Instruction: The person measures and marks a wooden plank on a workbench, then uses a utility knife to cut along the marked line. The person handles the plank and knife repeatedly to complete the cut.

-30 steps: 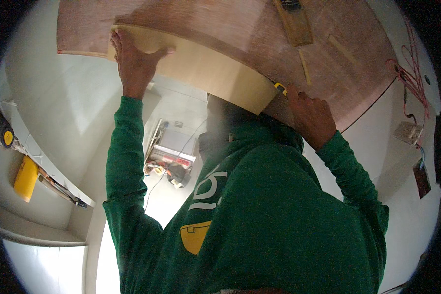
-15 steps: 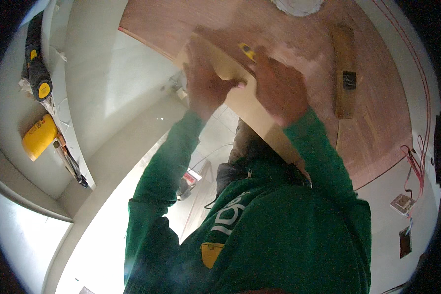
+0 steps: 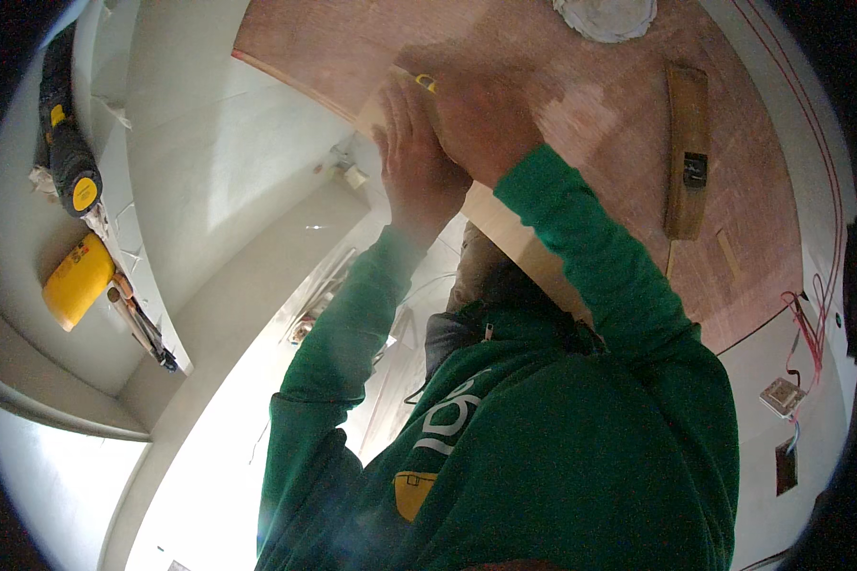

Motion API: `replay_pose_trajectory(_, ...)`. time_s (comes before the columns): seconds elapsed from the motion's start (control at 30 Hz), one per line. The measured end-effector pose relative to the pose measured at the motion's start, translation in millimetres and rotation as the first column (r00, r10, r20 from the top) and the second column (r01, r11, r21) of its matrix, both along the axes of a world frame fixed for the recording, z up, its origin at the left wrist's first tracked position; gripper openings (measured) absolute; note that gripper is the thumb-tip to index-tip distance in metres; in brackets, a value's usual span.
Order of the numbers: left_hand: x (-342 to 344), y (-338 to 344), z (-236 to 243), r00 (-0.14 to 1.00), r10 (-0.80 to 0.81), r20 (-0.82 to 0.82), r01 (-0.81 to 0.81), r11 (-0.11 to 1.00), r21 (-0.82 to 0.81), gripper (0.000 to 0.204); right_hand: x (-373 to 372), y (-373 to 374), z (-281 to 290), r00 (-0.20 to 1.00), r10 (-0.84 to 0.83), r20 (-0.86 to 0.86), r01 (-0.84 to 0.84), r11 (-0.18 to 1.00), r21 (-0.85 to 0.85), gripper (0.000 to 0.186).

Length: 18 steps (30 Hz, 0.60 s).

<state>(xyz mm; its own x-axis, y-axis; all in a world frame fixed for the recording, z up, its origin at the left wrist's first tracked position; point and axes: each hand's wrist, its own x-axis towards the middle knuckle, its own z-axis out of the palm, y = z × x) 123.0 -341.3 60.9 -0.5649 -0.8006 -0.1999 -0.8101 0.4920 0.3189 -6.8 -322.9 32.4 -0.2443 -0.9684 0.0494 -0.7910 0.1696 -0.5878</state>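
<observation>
Two tools at far left on a white ledge (image 3: pixel 114 276): a dark power tool (image 3: pixel 67 157) with a yellow end cap, and below it a yellow tool body (image 3: pixel 78 282), the two just apart. White wall surfaces (image 3: pixel 238 162) between ledge and raised arms. Left hand (image 3: pixel 417 157) up against the underside of a pale board strip (image 3: pixel 505 228), fingers together and extended, palm flat on the strip, not curled round it. Right hand (image 3: pixel 481 124) touching the left, blurred, pressed on the same strip near a small yellow item (image 3: pixel 427 84); whether wrapped round anything, cannot tell. Strip lying against the reddish plywood panel (image 3: pixel 581 105) overhead, slanting down toward the right behind the green sleeves (image 3: pixel 581 257). Further right on the panel, a wooden block (image 3: pixel 686 152) with a dark fitting; a white round patch (image 3: pixel 605 14) at top edge. At far right, red wires (image 3: pixel 809 333) beside a white wall box (image 3: pixel 783 396).
</observation>
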Motion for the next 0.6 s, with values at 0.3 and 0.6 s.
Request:
replay_pose_trajectory(0.3, 5, -2, -1, 0.998, -0.045, -0.031, 0.045, 0.999, 0.011, 0.118, -9, 0, 21, 0.995, 0.014, 0.1, -0.008, 0.998, -0.058, 0.02)
replay_pose_trajectory(0.6, 4, 1, -5, 0.998, 0.028, -0.051, -0.025, 0.998, 0.063, 0.142, -24, 78, 43, 0.991, -0.009, 0.137, -0.024, 0.971, 0.236, 0.027)
